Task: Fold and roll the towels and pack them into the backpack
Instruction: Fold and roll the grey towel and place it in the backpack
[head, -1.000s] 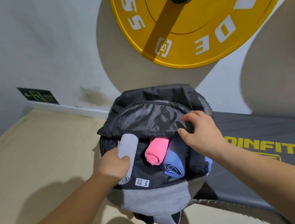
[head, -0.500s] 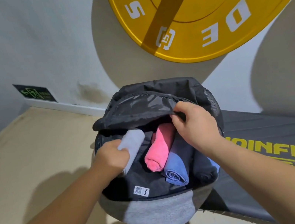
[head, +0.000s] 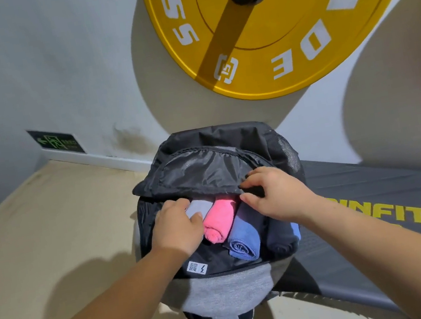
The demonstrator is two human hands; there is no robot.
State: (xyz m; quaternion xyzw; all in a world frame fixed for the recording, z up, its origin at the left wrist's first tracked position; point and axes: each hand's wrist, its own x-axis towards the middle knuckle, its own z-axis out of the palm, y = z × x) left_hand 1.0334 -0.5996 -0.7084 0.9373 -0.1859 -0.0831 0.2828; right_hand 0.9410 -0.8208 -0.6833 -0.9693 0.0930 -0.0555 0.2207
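So, left hand (head: pixel 179 228) grips a pale grey rolled towel (head: pixel 198 207) inside the open black-and-grey fabric backpack (head: pixel 225 287), right hand (head: pixel 274 196) pinching its black nylon flap (head: pixel 200 172) up. Pink rolled towel (head: pixel 218 220) and blue rolled towel (head: pixel 242 240) crowd right beside it; dark padded bench (head: pixel 360 178) underneath.

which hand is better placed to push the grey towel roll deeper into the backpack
Left. The left hand holds the grey towel roll at the opening; the right hand pinches the backpack flap up.

The left forearm (head: pixel 103 305) and right forearm (head: pixel 385 244) are bare, as are the left hand (head: pixel 177 227) and right hand (head: pixel 275 195)
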